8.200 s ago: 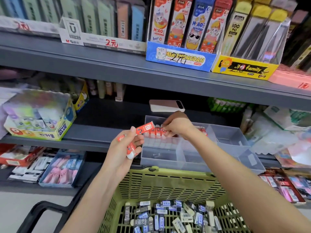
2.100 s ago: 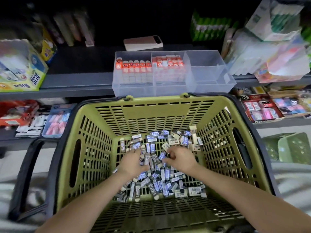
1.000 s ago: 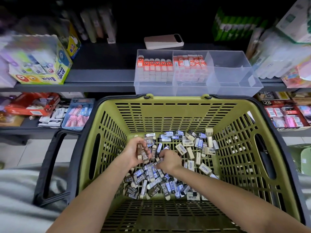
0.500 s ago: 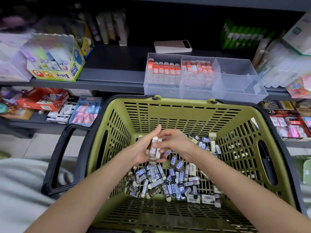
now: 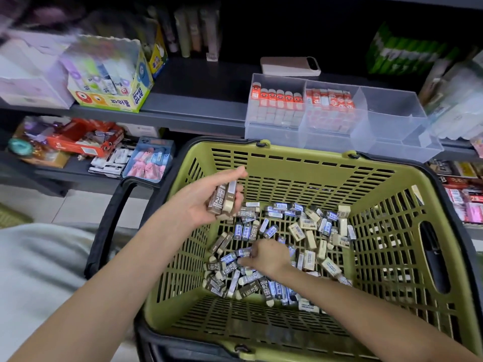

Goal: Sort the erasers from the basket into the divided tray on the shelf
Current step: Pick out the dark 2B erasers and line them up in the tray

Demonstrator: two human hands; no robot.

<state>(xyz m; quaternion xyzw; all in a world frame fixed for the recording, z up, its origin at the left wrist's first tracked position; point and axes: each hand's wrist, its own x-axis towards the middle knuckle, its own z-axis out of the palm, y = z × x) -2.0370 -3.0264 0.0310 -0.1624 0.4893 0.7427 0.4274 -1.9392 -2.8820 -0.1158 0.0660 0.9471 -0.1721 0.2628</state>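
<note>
A green basket [image 5: 300, 163] holds a heap of loose erasers [image 5: 308, 231] in brown, blue and cream sleeves. My left hand [image 5: 201, 202] is raised over the basket's left side and holds a few brown 2B erasers [image 5: 222, 199] in its palm. Down in the heap, my right hand [image 5: 264, 254] pinches at an eraser with its fingertips. On the shelf behind stands the clear divided tray [image 5: 392, 142]: orange-sleeved erasers [image 5: 277, 97] fill its left compartment, red-and-white ones [image 5: 330, 100] the middle, and the right compartment holds nothing.
A phone [image 5: 290, 66] lies on the shelf behind the tray. A glue-stick display box [image 5: 109, 82] stands to the left on the same shelf. Lower shelves carry boxed stationery [image 5: 78, 139]. The basket's black handle [image 5: 109, 223] hangs at its left.
My hands have parted: the left one has risen with the brown erasers, and the right one has gone back down into the heap.
</note>
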